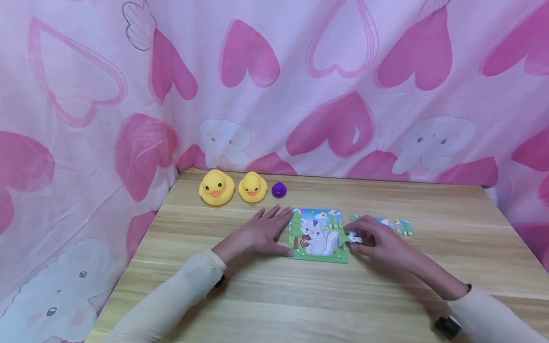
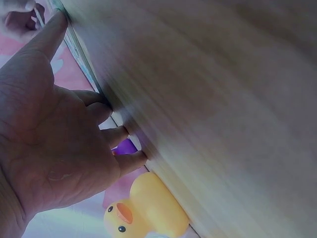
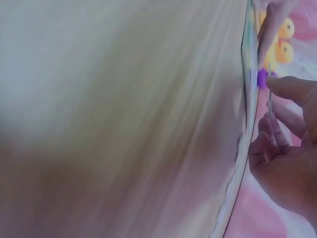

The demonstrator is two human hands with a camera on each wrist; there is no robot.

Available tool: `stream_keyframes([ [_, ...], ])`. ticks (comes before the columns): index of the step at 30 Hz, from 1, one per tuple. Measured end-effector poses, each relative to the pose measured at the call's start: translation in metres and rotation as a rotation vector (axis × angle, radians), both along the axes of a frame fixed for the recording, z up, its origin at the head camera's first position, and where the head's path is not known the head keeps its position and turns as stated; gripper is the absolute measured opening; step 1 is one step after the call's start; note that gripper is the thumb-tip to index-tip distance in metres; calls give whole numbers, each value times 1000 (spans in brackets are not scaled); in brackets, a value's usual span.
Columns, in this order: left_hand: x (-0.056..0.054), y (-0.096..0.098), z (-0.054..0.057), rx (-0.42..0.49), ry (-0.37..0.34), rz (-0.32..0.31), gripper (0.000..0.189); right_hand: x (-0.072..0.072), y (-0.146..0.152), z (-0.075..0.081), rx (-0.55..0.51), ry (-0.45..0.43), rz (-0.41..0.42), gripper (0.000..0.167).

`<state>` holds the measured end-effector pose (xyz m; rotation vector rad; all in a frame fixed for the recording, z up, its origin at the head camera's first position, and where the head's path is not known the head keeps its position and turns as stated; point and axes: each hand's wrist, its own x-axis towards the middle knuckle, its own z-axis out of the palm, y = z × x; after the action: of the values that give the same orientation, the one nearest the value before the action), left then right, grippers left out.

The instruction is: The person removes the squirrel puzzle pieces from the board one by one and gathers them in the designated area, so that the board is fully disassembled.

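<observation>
A square picture board [image 1: 317, 258] showing a white squirrel lies flat on the table. At its left side my left hand [image 1: 265, 233] rests with fingers spread, the thumb at the lower left corner and the fingertips near the upper left edge. Thumb and fingers of my right hand [image 1: 379, 242] pinch a thin puzzle piece [image 1: 355, 237] just off the board's right edge. Edge-on, the piece [image 3: 270, 96] stands upright above the tabletop in the right wrist view. Behind the right hand lie other puzzle pieces [image 1: 404, 227], partly hidden by it.
Toward the back left, a large yellow duck [image 1: 217, 190], a smaller yellow duck [image 1: 253, 188] and a little purple duck [image 1: 279, 190] stand in a row. A pink curtain [image 1: 266, 105] with hearts hangs behind the wooden table [image 1: 274, 300].
</observation>
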<state>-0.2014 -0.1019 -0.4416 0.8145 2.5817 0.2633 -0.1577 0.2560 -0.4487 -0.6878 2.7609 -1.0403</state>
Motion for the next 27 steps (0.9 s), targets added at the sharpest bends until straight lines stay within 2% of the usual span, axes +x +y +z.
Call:
stream_keyframes([
  [4,-1,1,-2,6,3,-10,115,8,22,-3,56,40,-22,39],
  [10,0,2,-2,-2,-2,-6,116,14,35,-9,85,-35,-31,39],
  [13,1,2,-2,3,-3,-4,116,14,37,-10,81,-45,-34,40],
  [21,1,1,-2,-3,12,-1,116,5,31,1,97,-33,-22,46],
  [27,0,1,-1,-12,13,3,116,-8,2,7,113,5,-7,44],
])
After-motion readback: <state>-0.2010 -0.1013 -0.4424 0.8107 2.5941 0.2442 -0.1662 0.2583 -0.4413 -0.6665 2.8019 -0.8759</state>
